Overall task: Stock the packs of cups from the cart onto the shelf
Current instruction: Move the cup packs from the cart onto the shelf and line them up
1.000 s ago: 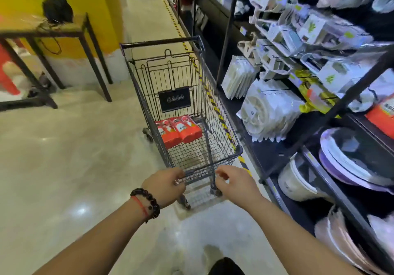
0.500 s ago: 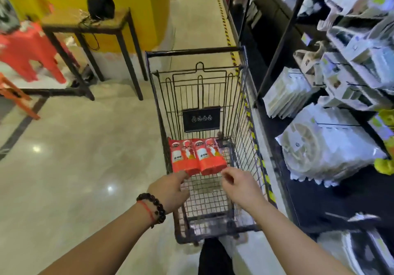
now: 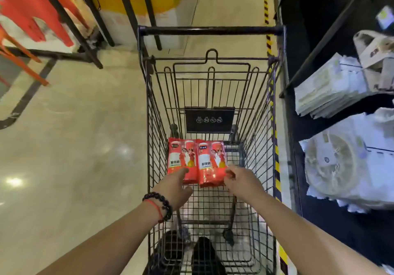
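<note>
Two red packs of cups lie side by side, touching, on the wire floor of the cart (image 3: 261, 125). The left pack (image 3: 181, 159) is just in front of our left hand (image 3: 174, 186). The right pack (image 3: 211, 163) is just to the left of our right hand (image 3: 242, 180).

Our left hand is stretched out flat and loose, and its fingertips touch the near end of the left pack. It holds nothing yet. Our right hand has its fingers bent in at the near corner of the right pack. We cannot tell if it pinches the wrapper or only touches it.

Here is what could go wrong, we think. The wrappers look shiny and slippery. If we grab only a corner, a pack could slide out and drop back down. If we squeeze hard, the cups inside could get squashed. The packs sit low, so as we lift them they could bump the wire sides of the cart.

Off to the right of our right hand stands the dark shelf (image 3: 319, 46). It is full of white bags of plates (image 3: 349, 164) and stacks of flat white packs (image 3: 328, 89). If we push the cups in carelessly, we could knock those down.
</note>
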{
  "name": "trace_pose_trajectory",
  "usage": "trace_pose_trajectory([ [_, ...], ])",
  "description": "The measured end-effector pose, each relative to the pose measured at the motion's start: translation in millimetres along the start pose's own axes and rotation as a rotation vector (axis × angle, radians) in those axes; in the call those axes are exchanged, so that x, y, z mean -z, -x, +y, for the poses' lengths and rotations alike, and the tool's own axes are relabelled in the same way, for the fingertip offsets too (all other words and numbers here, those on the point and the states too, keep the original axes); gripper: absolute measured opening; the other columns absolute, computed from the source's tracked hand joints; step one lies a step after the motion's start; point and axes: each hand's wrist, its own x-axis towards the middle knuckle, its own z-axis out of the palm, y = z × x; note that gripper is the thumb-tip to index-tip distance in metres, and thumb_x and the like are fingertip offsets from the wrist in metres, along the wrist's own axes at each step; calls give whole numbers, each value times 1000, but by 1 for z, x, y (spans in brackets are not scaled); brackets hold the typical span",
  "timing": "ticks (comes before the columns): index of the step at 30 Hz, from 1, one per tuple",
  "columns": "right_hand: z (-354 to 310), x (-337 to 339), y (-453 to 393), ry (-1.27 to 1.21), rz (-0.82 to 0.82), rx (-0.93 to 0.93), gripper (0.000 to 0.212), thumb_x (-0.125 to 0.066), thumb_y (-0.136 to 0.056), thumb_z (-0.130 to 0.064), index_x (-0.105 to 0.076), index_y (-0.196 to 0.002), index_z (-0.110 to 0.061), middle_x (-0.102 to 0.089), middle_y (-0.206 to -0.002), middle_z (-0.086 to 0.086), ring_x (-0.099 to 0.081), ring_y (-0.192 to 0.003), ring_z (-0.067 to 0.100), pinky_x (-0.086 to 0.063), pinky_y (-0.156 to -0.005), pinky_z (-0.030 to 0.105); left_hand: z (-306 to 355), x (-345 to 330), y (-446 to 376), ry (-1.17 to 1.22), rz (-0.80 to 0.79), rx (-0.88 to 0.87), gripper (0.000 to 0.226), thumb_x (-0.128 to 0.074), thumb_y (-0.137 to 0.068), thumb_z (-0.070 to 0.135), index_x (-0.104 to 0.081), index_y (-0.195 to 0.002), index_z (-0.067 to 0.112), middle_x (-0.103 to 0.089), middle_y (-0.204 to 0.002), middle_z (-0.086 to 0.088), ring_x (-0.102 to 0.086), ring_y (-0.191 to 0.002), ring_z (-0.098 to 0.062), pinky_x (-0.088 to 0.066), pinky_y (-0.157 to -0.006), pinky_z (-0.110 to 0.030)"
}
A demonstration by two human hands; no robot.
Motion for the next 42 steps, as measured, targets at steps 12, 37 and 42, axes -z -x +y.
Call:
trace_pose_trajectory([
  [12, 59, -80, -150, -320, -4, -371, 27, -62, -96, -33, -62, -117, -18, -66, -98, 4, -64, -83, 23, -48, -63, 26, -47, -47, -91, 355, -7, 244, 52, -56, -94, 21, -40, -144, 28, -56, -108, 16, -48, -66, 7, -37, -44, 1],
  [37, 55, -106, -79, -1267, -160, -468, 85, -94, -48, -49, -64, -118, -13, -75, -107, 18, -75, -92, 30, -62, -79, 40, -39, -29, -101, 568, -128, 263, 113, -68, -62, 70, -14, -153, 28, -46, -147, 1, -51, -125, -19, -41, -107, -41],
  [42, -2, -79, -49, -1130, -294, -163, 90, -93, -41, -55, -63, -118, -20, -77, -105, 6, -75, -95, 24, -61, -78, 34, -32, -2, -91, 820, -39, 223, 118, -89, -47, 50, -27, -145, 25, -62, -125, -2, -64, -109, -22, -50, -98, -53],
])
